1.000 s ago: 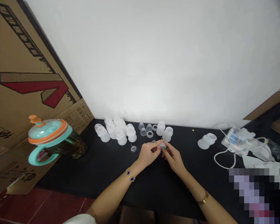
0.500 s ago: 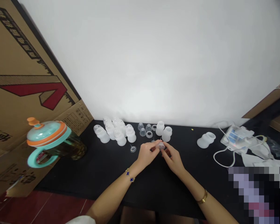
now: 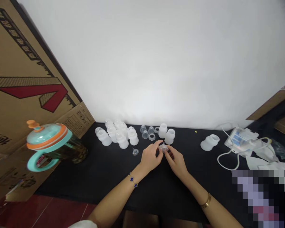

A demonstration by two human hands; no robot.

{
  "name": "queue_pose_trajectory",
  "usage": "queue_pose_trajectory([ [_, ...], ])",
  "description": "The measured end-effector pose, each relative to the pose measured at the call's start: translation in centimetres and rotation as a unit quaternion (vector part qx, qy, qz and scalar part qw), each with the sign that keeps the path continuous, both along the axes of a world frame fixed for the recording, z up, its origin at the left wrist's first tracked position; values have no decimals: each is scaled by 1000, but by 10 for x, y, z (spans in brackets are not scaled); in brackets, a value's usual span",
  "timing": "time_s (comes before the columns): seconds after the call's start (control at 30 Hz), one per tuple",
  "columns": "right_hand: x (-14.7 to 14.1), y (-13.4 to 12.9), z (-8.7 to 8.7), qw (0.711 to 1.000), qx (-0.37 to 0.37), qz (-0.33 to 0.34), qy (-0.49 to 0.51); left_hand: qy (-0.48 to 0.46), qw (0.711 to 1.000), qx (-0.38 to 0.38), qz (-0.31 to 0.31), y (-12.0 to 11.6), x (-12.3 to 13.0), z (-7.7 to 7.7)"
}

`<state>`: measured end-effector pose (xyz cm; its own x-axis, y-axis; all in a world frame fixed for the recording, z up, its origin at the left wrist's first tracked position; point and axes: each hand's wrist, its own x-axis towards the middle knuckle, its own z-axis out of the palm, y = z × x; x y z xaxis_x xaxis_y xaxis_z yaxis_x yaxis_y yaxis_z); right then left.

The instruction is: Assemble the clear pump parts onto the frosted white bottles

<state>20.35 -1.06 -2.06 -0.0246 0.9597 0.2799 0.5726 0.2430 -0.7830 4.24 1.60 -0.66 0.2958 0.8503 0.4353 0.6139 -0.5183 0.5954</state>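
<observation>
My left hand (image 3: 150, 156) and my right hand (image 3: 177, 161) meet over the black table (image 3: 104, 171), both pinching a small clear plastic cap (image 3: 163, 148) between their fingertips. Just behind the hands stand two white silicone bottles (image 3: 167, 133). A cluster of several capped white bottles (image 3: 117, 134) sits to the left, with small clear domes and a ring (image 3: 148, 133) beside them. A loose clear disc with a stem (image 3: 135, 151) lies left of my left hand.
A teal and orange lidded jug (image 3: 51, 144) stands at the left in front of large cardboard boxes (image 3: 21, 82). One white bottle (image 3: 210, 142) lies at the right, near a plastic bag with white tubing (image 3: 244, 144). A white wall backs the table.
The hands stay together on the clear cap; the left fingers have shifted slightly around it. The view has drifted a little.
</observation>
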Motion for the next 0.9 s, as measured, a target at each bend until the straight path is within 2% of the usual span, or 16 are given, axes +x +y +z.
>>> queue_pose_trajectory([
  [0.3,-2,-4,4,999,-6,-9,45,-80,995,-56,-19,-1,0,4],
  [0.43,-1,-3,5,997,0,-32,67,-72,996,-40,-22,-2,1,4],
  [0.63,5,1,2,997,-9,2,79,-48,999,-5,-23,0,-2,2],
  [0.9,6,3,-1,996,-10,1,87,-49,998,9,-34,2,-2,-1],
])
